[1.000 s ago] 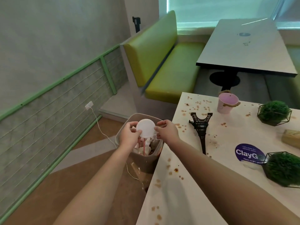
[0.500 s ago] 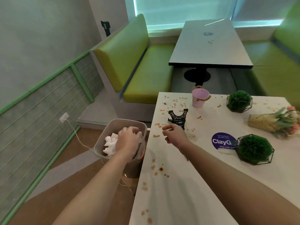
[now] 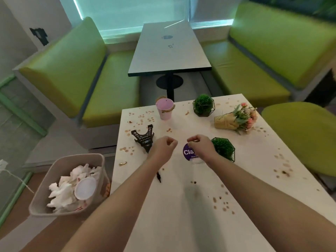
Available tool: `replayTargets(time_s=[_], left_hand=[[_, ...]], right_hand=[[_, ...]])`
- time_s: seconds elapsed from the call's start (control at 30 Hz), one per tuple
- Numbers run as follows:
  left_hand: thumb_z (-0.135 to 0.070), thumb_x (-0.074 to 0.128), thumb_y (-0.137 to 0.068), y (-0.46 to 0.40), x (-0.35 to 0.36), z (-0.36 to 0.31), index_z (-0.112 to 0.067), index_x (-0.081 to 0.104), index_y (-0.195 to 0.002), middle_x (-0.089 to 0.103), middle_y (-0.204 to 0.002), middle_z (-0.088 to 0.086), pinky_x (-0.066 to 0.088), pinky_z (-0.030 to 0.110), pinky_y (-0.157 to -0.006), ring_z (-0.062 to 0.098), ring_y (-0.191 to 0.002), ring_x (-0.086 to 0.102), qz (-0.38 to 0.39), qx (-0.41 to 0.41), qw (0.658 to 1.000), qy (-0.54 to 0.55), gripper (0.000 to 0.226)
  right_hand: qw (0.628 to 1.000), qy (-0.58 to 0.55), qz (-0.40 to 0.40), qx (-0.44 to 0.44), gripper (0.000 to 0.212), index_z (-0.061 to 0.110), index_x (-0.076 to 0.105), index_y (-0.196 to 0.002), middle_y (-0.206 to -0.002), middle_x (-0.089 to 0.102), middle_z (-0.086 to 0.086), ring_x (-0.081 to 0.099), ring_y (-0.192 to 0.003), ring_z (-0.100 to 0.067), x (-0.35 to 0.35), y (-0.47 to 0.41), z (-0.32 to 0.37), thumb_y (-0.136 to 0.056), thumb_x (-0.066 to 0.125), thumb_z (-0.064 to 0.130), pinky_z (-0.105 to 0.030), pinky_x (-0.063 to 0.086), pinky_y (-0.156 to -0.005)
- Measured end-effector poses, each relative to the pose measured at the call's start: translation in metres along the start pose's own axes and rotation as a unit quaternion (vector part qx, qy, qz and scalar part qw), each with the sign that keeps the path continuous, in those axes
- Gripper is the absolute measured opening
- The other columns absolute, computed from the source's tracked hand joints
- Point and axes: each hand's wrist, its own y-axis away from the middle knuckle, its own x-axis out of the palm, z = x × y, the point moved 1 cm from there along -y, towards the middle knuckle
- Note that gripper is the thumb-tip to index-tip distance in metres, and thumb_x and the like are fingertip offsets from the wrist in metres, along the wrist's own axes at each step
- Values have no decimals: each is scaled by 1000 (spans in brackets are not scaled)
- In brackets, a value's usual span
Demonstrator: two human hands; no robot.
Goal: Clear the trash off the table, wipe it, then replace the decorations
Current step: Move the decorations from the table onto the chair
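Note:
The white table (image 3: 181, 211) is spattered with brown drops. On it lie a black Eiffel tower model (image 3: 142, 138), a pink pot (image 3: 165, 109), two green plant balls in wire frames (image 3: 203, 105) (image 3: 225, 149), a flower bouquet (image 3: 234, 119) on its side and a purple round sticker (image 3: 187, 152). My left hand (image 3: 162, 147) hovers over the tower's tip with curled fingers, holding nothing. My right hand (image 3: 200, 144) hovers over the sticker, fingers curled too, nothing visible in it. The grey trash bin (image 3: 39, 193) stands on the floor to the left, holding white tissues and a white cup (image 3: 85, 188).
Green benches (image 3: 94, 73) (image 3: 263, 57) flank a second table (image 3: 169, 51) beyond mine. A green chair (image 3: 305, 135) sits at the right edge. A white cable (image 3: 16, 179) runs along the floor left of the bin.
The white cup went into the bin and my left hand let go of it. Both hands moved right, over the table's middle. The view swung right.

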Motion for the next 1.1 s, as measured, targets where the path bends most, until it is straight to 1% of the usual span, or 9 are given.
replayTargets(time_s=[0.07,0.17,0.3,0.47,0.57,0.67,0.83,0.97,1.1], left_hand=[[-41,54,-97,-5,27,-13,-23,63,-114,65,-106,-9,43,24,-66,9,-91,58,33,-3,999,11,26],[-38,54,-98,-14,71,-34,-20,62,-116,65,-111,-4,45,25,-71,11,-93,59,69,-13,997,30,26],[-37,56,-97,-27,115,-44,-12,60,-123,64,-117,-4,47,29,-88,13,-101,59,92,-36,992,73,36],[-60,59,-87,-42,161,-51,-18,39,-146,46,-144,6,44,39,-103,26,-127,49,68,-133,983,106,75],[-71,62,-75,-44,179,-55,-22,40,-144,45,-143,7,45,43,-103,26,-122,52,70,-143,980,121,88],[-74,69,-57,-44,187,-56,-22,42,-140,50,-137,6,48,46,-101,23,-116,56,57,-147,975,154,102],[-50,81,-71,-42,192,-54,-18,45,-135,56,-130,5,53,43,-95,21,-113,59,21,-138,971,195,80],[-45,84,-70,-35,200,-55,-20,48,-128,59,-123,3,56,37,-90,19,-109,61,10,-132,970,202,73],[-46,87,-65,-24,212,-66,-21,48,-121,59,-117,4,57,38,-88,18,-104,62,29,-107,972,207,73]], right_hand=[[1000,1,-23,17,9,19,65,-97,-102,67,-6,64,-93,-21,-22,-9,-17,-90,62,14,-40,57,-81],[997,44,-51,36,14,17,66,-104,-105,65,-2,58,-82,-11,-57,-21,-41,-92,60,16,-20,46,-61],[989,86,-107,54,13,22,65,-102,-119,58,-10,57,-108,-25,-87,-35,-69,-89,63,17,-32,51,-85],[988,92,-93,79,50,19,48,-137,-139,42,-11,41,-130,-28,-116,-48,-97,-91,64,31,-36,41,-100],[994,58,-32,84,63,16,40,-146,-146,40,-12,43,-133,-29,-124,-54,-114,-92,63,39,-37,41,-104],[997,29,5,75,58,13,43,-145,-142,43,-12,47,-129,-27,-124,-53,-122,-94,61,35,-27,39,-95],[998,-14,3,66,47,19,50,-138,-135,53,-9,53,-121,-23,-123,-49,-126,-93,64,28,-33,47,-99],[994,-79,-4,81,42,17,56,-134,-130,60,-7,57,-117,-23,-133,-40,-131,-93,64,22,-42,48,-102],[988,-119,-41,88,37,12,60,-130,-127,62,-6,56,-109,-16,-155,-25,-136,-96,60,28,-35,47,-100]])
